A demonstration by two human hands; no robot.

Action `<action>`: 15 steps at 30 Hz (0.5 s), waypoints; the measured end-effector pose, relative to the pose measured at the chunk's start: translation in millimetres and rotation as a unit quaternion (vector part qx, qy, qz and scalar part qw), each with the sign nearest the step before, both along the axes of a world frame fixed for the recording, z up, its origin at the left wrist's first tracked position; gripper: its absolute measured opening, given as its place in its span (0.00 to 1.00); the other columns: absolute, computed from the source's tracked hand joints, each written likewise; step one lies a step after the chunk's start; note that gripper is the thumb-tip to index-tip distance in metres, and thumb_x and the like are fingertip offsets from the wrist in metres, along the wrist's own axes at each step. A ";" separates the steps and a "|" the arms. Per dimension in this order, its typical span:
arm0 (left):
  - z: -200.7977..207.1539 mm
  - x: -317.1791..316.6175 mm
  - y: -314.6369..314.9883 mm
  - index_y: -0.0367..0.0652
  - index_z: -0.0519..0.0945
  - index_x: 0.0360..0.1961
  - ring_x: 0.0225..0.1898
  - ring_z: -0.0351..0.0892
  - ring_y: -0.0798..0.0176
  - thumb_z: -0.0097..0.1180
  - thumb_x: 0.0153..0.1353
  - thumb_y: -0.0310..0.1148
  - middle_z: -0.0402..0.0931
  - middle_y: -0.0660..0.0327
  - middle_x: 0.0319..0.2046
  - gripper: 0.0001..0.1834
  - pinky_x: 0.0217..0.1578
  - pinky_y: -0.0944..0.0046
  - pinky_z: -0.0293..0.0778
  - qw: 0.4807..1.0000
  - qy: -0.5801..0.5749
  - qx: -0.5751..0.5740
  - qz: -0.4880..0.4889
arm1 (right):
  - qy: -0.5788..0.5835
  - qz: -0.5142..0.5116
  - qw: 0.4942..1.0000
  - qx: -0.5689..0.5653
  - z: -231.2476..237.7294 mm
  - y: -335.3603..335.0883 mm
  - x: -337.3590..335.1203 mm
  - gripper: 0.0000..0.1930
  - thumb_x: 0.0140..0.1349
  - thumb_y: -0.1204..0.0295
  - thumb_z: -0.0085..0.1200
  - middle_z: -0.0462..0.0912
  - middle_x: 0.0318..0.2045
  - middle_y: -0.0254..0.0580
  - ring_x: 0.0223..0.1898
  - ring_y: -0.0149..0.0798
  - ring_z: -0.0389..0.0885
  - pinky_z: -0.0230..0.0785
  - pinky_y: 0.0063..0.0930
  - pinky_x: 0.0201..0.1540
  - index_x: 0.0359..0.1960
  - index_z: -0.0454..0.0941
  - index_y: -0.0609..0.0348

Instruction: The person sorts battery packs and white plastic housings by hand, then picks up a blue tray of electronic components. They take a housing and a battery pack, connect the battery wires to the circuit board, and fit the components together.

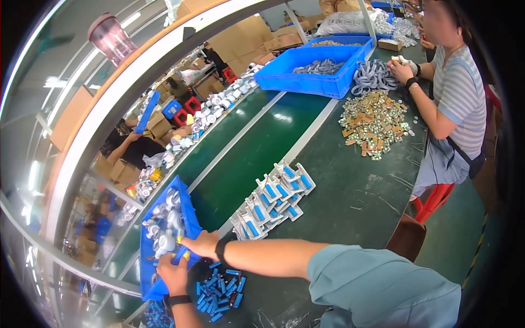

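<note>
My left hand point(173, 275) and my right hand point(203, 244) are close together over the near end of a blue bin point(189, 210) holding white plastic parts point(174, 218). Yellow coverings show on some fingertips of both. The left fingers are bent in a pinch, with a bit of blue between the tips; whether that is a part or the bin behind cannot be made out. My right fingers are closed and point down-left at the white parts; what they hold is hidden. Just right of my left wrist lies a pile of blue cylindrical cells point(221, 291).
White housings with blue cells point(273, 199) stand in rows on the dark table point(350, 218). Farther back are a heap of small circuit boards point(377, 123), grey rings point(374, 77) and large blue bins point(306, 82). A co-worker point(454, 109) works at the right edge. A green conveyor point(262, 131) runs alongside.
</note>
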State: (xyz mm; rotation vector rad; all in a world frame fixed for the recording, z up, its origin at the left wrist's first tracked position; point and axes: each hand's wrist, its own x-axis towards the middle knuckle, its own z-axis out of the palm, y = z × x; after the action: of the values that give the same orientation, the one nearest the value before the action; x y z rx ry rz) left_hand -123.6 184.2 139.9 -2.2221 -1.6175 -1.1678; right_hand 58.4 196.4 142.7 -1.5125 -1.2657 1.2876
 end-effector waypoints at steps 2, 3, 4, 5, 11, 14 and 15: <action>1.7 -2.4 -9.4 0.32 0.81 0.29 0.35 0.79 0.39 0.70 0.43 0.33 0.80 0.45 0.30 0.16 0.39 0.46 0.73 0.999 0.033 0.000 -0.004 | 0.096 0.142 0.983 -0.058 2.5 2.2 17.5 0.49 0.52 0.32 0.59 0.81 0.54 0.57 0.57 0.57 0.78 0.77 0.50 0.48 0.58 0.77 0.69; 9.0 8.0 -17.2 0.33 0.81 0.30 0.33 0.79 0.40 0.71 0.44 0.36 0.80 0.46 0.28 0.18 0.38 0.47 0.73 1.000 0.012 -0.012 -0.002 | 0.150 0.108 0.981 -0.061 -3.5 9.5 10.0 0.41 0.54 0.38 0.60 0.83 0.49 0.53 0.52 0.53 0.81 0.77 0.47 0.42 0.55 0.79 0.65; 12.7 18.8 -25.4 0.33 0.81 0.30 0.33 0.79 0.40 0.71 0.44 0.36 0.80 0.46 0.28 0.18 0.38 0.47 0.73 1.000 0.007 -0.006 0.000 | 0.203 0.075 0.974 -0.063 -11.1 16.1 0.1 0.33 0.55 0.44 0.61 0.85 0.45 0.48 0.47 0.50 0.83 0.77 0.45 0.37 0.51 0.81 0.61; 16.4 22.5 -36.4 0.33 0.81 0.30 0.32 0.79 0.41 0.71 0.45 0.36 0.80 0.47 0.27 0.17 0.37 0.47 0.73 1.000 -0.003 -0.002 0.010 | 0.197 0.086 0.975 -0.059 -16.7 14.9 -13.6 0.33 0.55 0.44 0.61 0.85 0.45 0.48 0.47 0.50 0.83 0.77 0.45 0.37 0.51 0.81 0.61; -5.1 -25.7 -54.5 0.33 0.75 0.53 0.56 0.71 0.37 0.67 0.60 0.39 0.74 0.42 0.53 0.26 0.59 0.47 0.66 0.996 0.045 0.082 0.006 | 0.399 -0.045 0.911 -0.096 -8.4 -6.1 2.1 0.19 0.55 0.64 0.59 0.85 0.41 0.52 0.40 0.49 0.84 0.74 0.48 0.40 0.44 0.82 0.64; -14.2 -107.0 -60.4 0.28 0.73 0.57 0.58 0.72 0.39 0.61 0.66 0.39 0.72 0.39 0.57 0.27 0.63 0.47 0.65 0.944 0.048 0.154 0.286 | 0.388 -0.010 0.918 -0.082 11.4 -23.9 12.9 0.26 0.56 0.60 0.58 0.80 0.50 0.55 0.50 0.55 0.80 0.71 0.58 0.47 0.53 0.77 0.64; 2.4 -103.2 -64.3 0.27 0.73 0.58 0.58 0.73 0.41 0.59 0.67 0.41 0.71 0.39 0.59 0.28 0.62 0.47 0.67 0.942 -0.074 0.104 0.312 | 0.400 0.030 0.911 -0.093 10.8 -19.8 23.5 0.24 0.55 0.58 0.60 0.77 0.52 0.46 0.55 0.52 0.76 0.68 0.61 0.54 0.52 0.76 0.55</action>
State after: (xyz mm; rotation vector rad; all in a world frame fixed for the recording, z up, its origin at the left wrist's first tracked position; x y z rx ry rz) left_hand -226.7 119.9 142.4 -1.3565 -1.9369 -1.2469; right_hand 81.9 176.6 153.5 -0.8773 -0.6587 1.8440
